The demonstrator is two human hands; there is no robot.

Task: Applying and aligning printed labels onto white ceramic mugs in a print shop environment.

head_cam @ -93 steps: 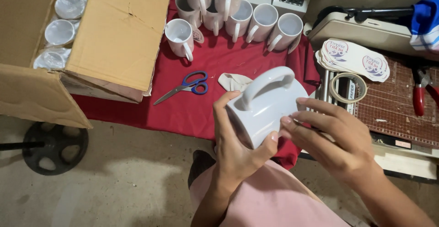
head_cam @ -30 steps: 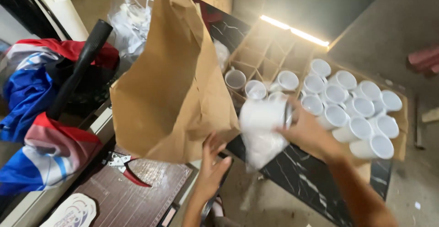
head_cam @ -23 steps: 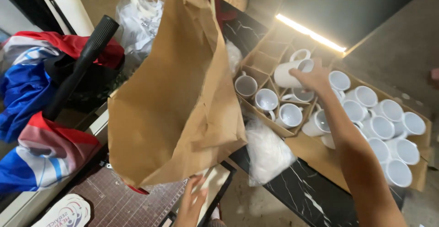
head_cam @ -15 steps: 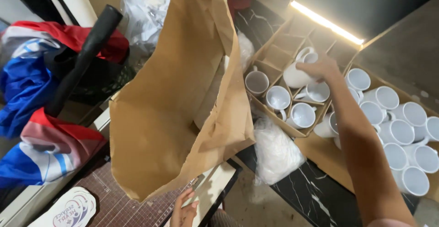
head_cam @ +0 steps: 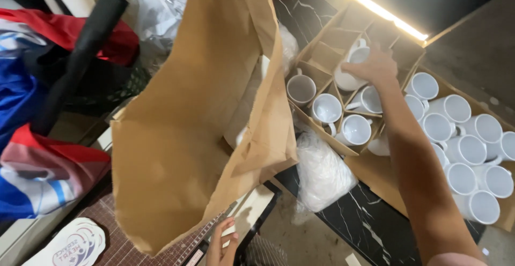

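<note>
A large brown paper bag (head_cam: 198,116) is seen in front, and the left hand (head_cam: 221,244) is placed under its lower edge, but its grasp cannot be told. Behind it, a cardboard box with dividers (head_cam: 322,51) is filled with white mugs. One white mug (head_cam: 351,70) is grasped by the right hand (head_cam: 375,67) over a compartment of this box.
</note>
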